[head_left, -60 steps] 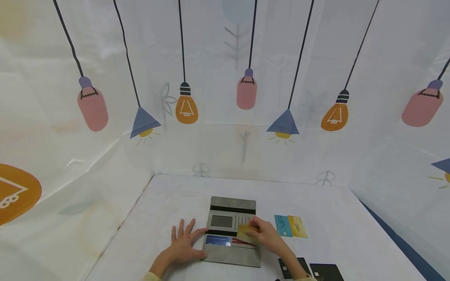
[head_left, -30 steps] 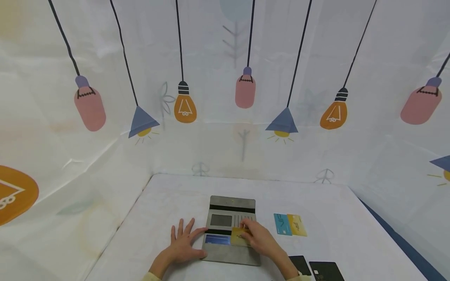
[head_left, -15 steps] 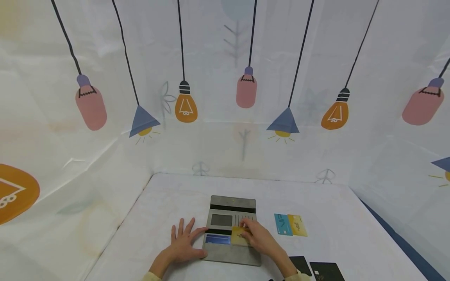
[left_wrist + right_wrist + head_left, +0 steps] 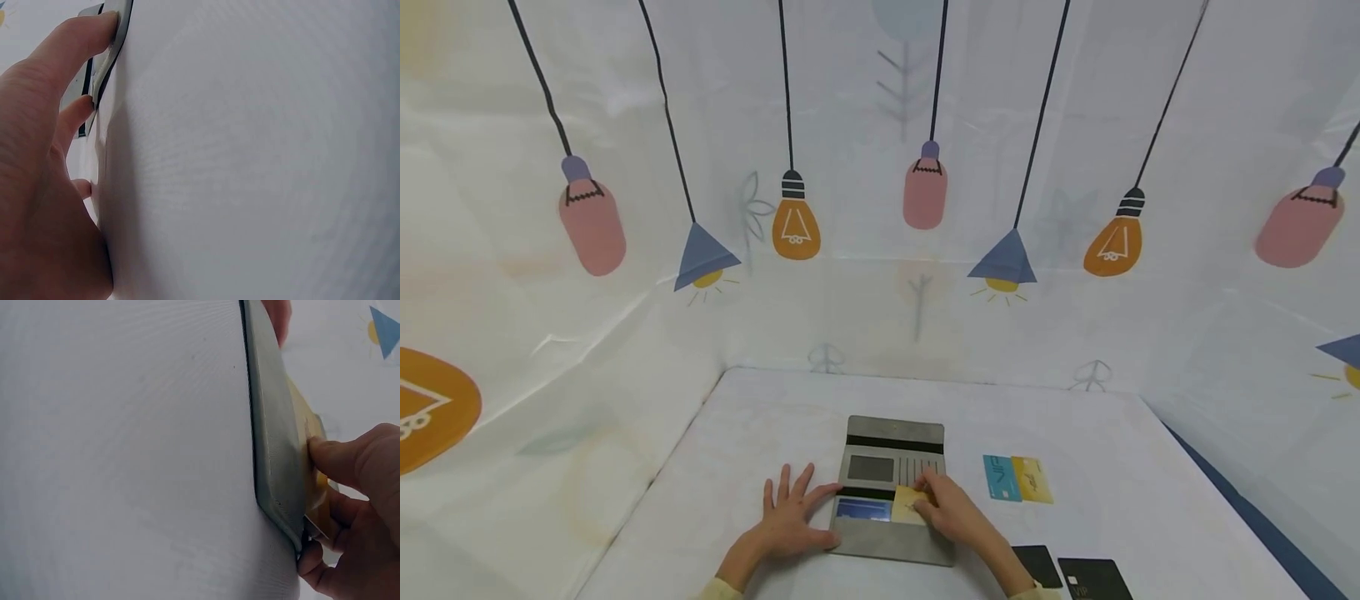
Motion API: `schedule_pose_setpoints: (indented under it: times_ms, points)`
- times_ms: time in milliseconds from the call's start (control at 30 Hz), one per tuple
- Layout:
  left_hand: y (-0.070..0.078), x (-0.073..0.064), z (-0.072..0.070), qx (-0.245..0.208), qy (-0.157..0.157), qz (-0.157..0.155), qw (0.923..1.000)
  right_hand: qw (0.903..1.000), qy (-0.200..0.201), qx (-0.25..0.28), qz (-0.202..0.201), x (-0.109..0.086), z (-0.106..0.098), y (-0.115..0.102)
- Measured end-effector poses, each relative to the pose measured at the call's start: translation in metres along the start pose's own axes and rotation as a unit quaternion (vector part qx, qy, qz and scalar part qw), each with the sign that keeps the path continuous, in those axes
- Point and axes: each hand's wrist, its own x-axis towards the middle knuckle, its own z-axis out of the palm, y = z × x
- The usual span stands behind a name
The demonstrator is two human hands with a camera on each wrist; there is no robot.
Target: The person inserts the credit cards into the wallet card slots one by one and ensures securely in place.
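A grey card wallet (image 4: 901, 546) lies unfolded on the white table, with dark bands and card slots inside. My left hand (image 4: 787, 525) has its fingers spread; its thumb and index finger touch the wallet's left edge. In the left wrist view, that thumb (image 4: 81, 37) rests on the wallet's rim. My right hand (image 4: 955, 508) holds a gold card (image 4: 907, 505) at the lower right slot. The right wrist view shows the thumb (image 4: 337, 459) on the gold card's face, with the fingers curled at its edge. Beside it, a blue card (image 4: 863, 509) sits in the left slot.
To the wallet's right lie a turquoise VIP card (image 4: 1002, 478) and a yellow card (image 4: 1032, 480), side by side. Two black cards lie nearer the front: one (image 4: 1037, 565) partly behind the right forearm, another (image 4: 1093, 578) cut off by the frame. Printed sheeting (image 4: 865, 317) surrounds the table.
The gold card was tilted above a red-striped part of the right slot; it now lies straighter and covers that part. My right hand shifted slightly left and nearer. My left hand stayed put.
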Motion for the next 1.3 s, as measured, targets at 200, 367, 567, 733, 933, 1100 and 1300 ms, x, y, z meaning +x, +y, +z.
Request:
schedule_pose_setpoints:
  times_ms: [200,367,567,733,933,1100,1300]
  points:
    - [0.0001,0.0008,0.0015,0.006,-0.006,-0.008,0.9999,0.9995,-0.009,0.018,0.023,-0.004,0.0006,-0.0008]
    - [-0.0014,0.0014,0.0021,0.001,-0.003,-0.002,1.0,0.9997,-0.023,0.0,0.012,-0.0044,0.0006,0.0008]
    - [-0.001,0.0009,0.0019,-0.014,-0.007,0.0,0.9999,0.999,-0.03,-0.025,-0.021,-0.0027,0.0011,0.0047]
    - [-0.0023,0.0006,0.0031,-0.014,0.0,0.006,0.9999,0.9987,-0.026,-0.027,-0.033,-0.0024,0.0,0.0051]
    - [-0.0035,-0.0003,0.003,-0.009,0.005,0.016,0.9998,0.999,-0.026,-0.019,-0.031,-0.0037,-0.0005,0.0051]
    - [-0.0017,0.0008,0.0017,0.002,0.0,0.001,1.0,0.999,-0.029,-0.012,-0.032,-0.0047,-0.0002,0.0058]
    - [0.0009,0.0009,0.0023,0.005,-0.006,-0.008,0.9999,0.9984,-0.029,-0.023,-0.042,-0.0038,-0.0017,0.0075]
